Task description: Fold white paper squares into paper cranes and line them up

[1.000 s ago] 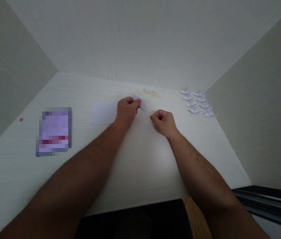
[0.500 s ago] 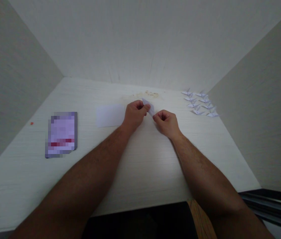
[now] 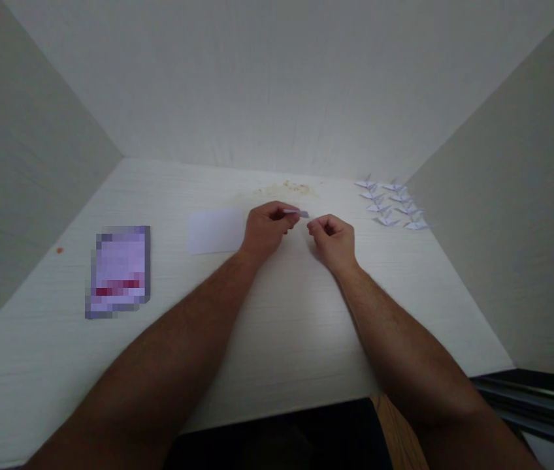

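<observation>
My left hand (image 3: 267, 230) pinches a small folded piece of pale paper (image 3: 298, 213) above the white desk (image 3: 277, 313). The paper lies almost flat and edge-on to me. My right hand (image 3: 334, 239) is curled just to the right of it, fingertips close to the paper's right end; I cannot make out whether they touch it. A flat white sheet (image 3: 214, 230) lies on the desk just left of my left hand.
Several small folded paper cranes (image 3: 391, 203) stand in rows at the back right of the desk. A blurred purple card (image 3: 119, 271) lies at the left. A faint brownish stain (image 3: 289, 188) marks the desk's far edge. Walls enclose the desk on three sides.
The folded paper has turned from tilted upright to nearly flat in my left hand. My right hand has moved in from the right toward it.
</observation>
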A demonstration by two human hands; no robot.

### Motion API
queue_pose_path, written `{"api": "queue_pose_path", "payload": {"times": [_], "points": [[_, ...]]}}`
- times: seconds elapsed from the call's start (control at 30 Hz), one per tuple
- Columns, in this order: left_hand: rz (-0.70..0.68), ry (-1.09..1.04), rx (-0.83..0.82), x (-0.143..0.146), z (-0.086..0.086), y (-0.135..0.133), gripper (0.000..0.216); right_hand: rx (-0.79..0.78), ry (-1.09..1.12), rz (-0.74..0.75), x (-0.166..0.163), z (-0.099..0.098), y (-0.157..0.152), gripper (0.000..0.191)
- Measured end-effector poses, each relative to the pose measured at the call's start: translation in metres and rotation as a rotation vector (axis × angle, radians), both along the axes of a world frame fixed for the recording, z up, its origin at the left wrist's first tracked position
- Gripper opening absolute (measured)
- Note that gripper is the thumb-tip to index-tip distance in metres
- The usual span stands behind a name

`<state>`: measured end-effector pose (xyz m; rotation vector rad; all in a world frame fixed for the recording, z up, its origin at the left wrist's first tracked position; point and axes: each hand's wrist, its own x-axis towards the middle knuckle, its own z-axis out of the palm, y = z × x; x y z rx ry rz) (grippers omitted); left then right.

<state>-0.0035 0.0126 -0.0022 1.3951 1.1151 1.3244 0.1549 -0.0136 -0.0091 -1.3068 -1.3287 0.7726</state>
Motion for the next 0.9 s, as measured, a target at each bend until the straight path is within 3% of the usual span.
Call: {"api": "queue_pose_path", "payload": {"times": [0.2, 0.4, 0.53, 0.63, 0.9], "points": [[-0.034, 0.170, 0.061, 0.0009, 0.0011, -0.0033, 0.026, -0.060, 0.071, 0.000, 0.0001, 0.0029, 0.0014, 0.032], [-0.077, 0.122, 0.061, 0.0013, 0.0041, -0.0058, 0.017, -0.066, 0.079, -0.040, -0.0013, 0.0012, 0.0031, 0.024], [-0.074, 0.049, -0.005, 0.0007, 0.0045, -0.0038, 0.031, -0.065, 0.023, 0.008, -0.0014, -0.0013, 0.0029, 0.022], [-0.115, 0.147, -0.032, -0.0011, 0.0069, -0.0038, 0.016, -0.059, -0.029, 0.035, -0.0021, -0.0010, 0.0017, 0.021], [-0.136, 0.235, -0.041, -0.0027, 0.0075, -0.0044, 0.016, -0.036, -0.059, 0.015, -0.0038, 0.0041, -0.0005, 0.018]]}}
